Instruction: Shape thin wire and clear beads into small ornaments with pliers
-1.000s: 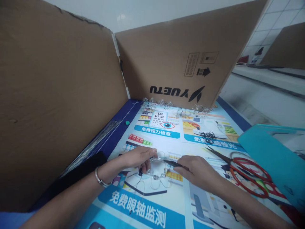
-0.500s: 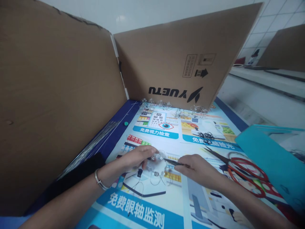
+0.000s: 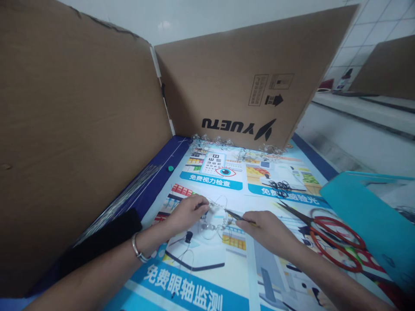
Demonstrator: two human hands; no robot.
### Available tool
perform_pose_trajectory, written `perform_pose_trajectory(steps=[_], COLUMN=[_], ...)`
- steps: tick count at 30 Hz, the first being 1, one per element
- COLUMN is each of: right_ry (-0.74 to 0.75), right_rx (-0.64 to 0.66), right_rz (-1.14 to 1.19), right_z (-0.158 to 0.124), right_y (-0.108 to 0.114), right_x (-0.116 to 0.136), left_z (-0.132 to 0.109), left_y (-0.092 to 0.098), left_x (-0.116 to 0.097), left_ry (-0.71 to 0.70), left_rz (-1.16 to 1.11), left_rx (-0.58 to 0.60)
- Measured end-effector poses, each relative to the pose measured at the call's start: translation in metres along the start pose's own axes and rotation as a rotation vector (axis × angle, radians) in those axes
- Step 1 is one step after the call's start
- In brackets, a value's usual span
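My left hand (image 3: 188, 212), fingers pinched, holds the upper left side of a wire loop with clear beads (image 3: 212, 227). Thin ends of wire stick out from the loop. In my right hand (image 3: 267, 226) is a pair of dark, pointed tweezers (image 3: 235, 214), closed in the fingers and aimed left. Their tip meets the upper right of the loop; whether it grips the wire is too small to tell. Below my left hand, a small black piece (image 3: 188, 236) with thin wires shows against the printed sheet (image 3: 238, 276).
Red-handled scissors (image 3: 337, 235) lie right of my right hand, beside a turquoise folder (image 3: 366, 207). Black wire coils (image 3: 280, 188) lie farther back. Clear beaded pieces (image 3: 214, 140) line the foot of the cardboard panel (image 3: 233, 90). Cut wires (image 3: 129, 190) lie left, near a green lump (image 3: 170, 168).
The wire loop has turned a little, and a wire end now arches above it. My left hand has shifted slightly left; the tweezers remain at the loop's upper right.
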State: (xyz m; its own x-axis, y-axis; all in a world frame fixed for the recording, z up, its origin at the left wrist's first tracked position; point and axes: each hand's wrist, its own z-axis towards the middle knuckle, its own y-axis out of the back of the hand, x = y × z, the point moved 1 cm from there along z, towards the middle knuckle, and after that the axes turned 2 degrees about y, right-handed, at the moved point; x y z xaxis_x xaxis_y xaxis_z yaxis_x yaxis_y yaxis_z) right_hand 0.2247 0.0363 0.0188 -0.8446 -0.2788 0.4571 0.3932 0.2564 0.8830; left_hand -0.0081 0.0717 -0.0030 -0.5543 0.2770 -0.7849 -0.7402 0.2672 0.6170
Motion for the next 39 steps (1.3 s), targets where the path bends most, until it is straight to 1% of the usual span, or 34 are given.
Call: perform_pose_trajectory(steps=[2,6,10,12,16,20,25,28,31,33,34,37,39], right_ry=[0.005,0.024,0.019,0.013,0.015,-0.003,-0.027,-0.003,0.033,0.055,0.065,0.081,0.081], right_rx=[-0.001,0.007,0.022,0.022,0.015,0.007,-0.042,-0.109,-0.235,-0.294,-0.303,-0.311,-0.316], right_rz=[-0.027,-0.028,-0.033,-0.035,-0.033,-0.048,-0.078,-0.052,0.002,0.020,0.022,0.019,0.016], right_z=[0.000,-0.002,-0.002,-0.002,-0.003,-0.005,-0.010,-0.013,-0.015,-0.016,-0.016,-0.016,-0.015], right_y=[0.000,0.001,0.002,0.002,0.001,0.000,-0.003,-0.011,-0.019,-0.024,-0.025,-0.025,-0.025], right_x=[0.001,0.002,0.001,0.000,0.000,0.000,-0.003,-0.009,-0.014,-0.017,-0.017,-0.017,-0.017], left_z=[0.000,0.001,0.001,0.001,0.001,-0.001,-0.003,-0.005,-0.012,-0.019,-0.023,-0.035,-0.039], left_y=[0.002,0.005,0.008,0.008,0.007,0.009,0.019,0.031,0.046,0.053,0.055,0.056,0.054], left_x=[0.001,0.000,0.002,0.004,0.005,0.000,-0.005,-0.008,-0.020,-0.031,-0.037,-0.051,-0.053], left_ry=[-0.002,0.048,0.027,0.032,0.084,0.156,0.203,0.190,0.099,0.014,-0.035,-0.112,-0.119], left_rz=[0.050,0.002,-0.074,-0.089,-0.052,-0.067,-0.049,0.073,0.367,0.596,0.662,0.698,0.731], left_rx=[0.001,0.067,0.016,0.015,0.081,0.162,0.246,0.273,0.185,0.182,0.208,0.400,0.449])
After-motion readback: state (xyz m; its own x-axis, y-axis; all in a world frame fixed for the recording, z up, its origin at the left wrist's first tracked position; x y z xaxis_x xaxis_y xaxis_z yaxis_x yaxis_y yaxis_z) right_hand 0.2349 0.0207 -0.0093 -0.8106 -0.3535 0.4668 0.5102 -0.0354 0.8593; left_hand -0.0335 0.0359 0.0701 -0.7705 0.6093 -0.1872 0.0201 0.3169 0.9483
